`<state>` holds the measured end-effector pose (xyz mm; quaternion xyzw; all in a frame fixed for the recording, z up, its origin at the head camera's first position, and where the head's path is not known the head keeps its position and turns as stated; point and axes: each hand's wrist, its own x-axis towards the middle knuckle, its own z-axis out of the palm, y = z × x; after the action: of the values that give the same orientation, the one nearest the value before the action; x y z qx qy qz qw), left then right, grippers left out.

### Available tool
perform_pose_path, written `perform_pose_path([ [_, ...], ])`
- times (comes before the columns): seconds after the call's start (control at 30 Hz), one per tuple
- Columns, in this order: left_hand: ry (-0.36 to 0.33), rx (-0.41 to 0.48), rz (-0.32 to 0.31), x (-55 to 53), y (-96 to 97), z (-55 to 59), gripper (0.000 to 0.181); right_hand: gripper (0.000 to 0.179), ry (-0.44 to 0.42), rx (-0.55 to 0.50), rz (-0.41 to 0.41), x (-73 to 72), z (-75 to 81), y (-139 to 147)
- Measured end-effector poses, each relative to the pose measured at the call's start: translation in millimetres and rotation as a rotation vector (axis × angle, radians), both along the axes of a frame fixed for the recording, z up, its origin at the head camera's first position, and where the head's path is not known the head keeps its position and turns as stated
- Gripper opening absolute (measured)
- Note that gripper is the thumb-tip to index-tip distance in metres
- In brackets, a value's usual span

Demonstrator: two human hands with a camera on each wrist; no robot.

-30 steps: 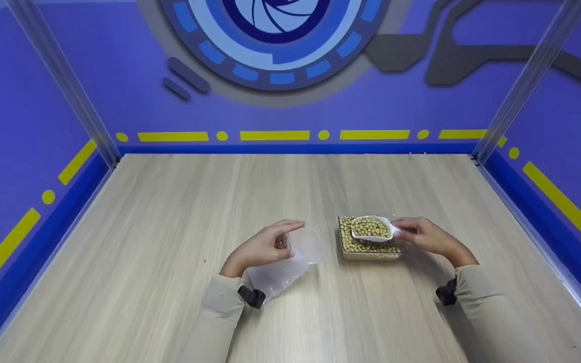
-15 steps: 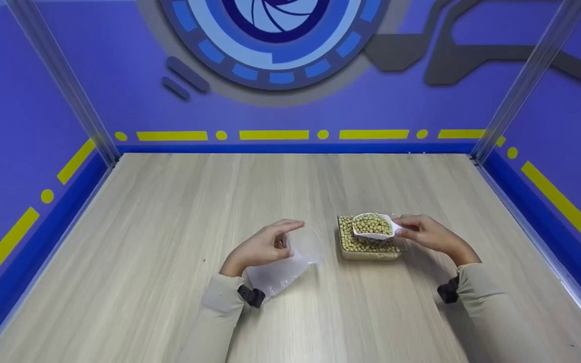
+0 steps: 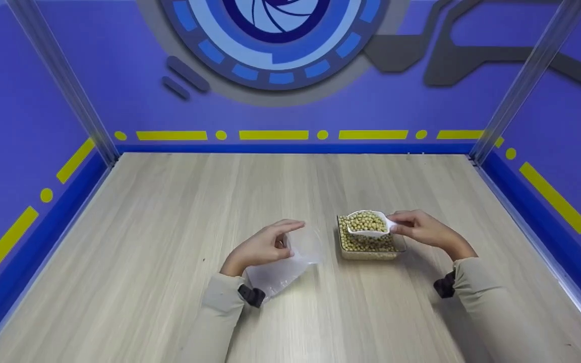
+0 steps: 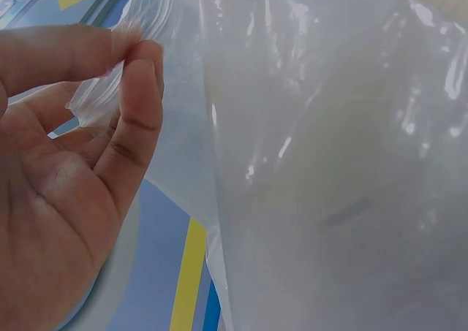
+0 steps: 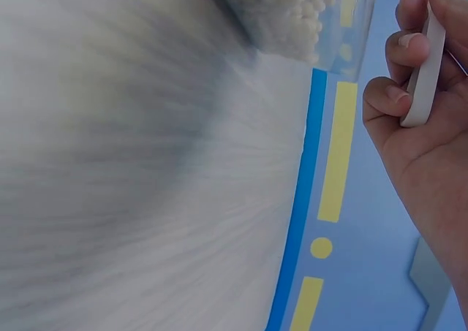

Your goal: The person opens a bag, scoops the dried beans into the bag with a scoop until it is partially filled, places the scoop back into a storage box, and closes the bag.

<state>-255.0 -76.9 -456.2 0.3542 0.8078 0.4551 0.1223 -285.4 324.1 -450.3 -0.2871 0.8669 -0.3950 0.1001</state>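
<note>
My right hand [image 3: 424, 231] grips the handle of a white scoop [image 3: 369, 233], its fingers curled round the handle [image 5: 425, 90] in the right wrist view. Heaped soybeans [image 3: 366, 221] fill the scoop, which is level above a clear rectangular container [image 3: 371, 255] of more soybeans. The container's near wall and contents show at the top of the right wrist view. To the left, my left hand [image 3: 260, 246] pinches the mouth of a clear plastic zip bag [image 4: 329, 156] between thumb and fingers. The bag's mouth is spread apart and its body slants down toward the table beside my wrist.
The wood-grain table [image 3: 194, 201] is bounded by a blue back wall [image 3: 280, 118] with yellow marks, plus similar side walls. Metal posts [image 3: 527, 80] stand at the back corners. A dark wrist camera [image 3: 251, 296] is strapped at each sleeve.
My right hand has raised the loaded scoop a little and shifted it slightly left over the container. The left hand and bag have stayed in place.
</note>
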Motion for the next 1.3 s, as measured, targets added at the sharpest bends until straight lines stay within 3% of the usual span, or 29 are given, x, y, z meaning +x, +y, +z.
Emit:
perform_pose_path([
  [1.3, 0.005, -0.001, 0.015, 0.0, 0.5, 1.9, 0.063, 0.031, -0.073, -0.029, 0.159, -6.5, 13.9, -69.6],
])
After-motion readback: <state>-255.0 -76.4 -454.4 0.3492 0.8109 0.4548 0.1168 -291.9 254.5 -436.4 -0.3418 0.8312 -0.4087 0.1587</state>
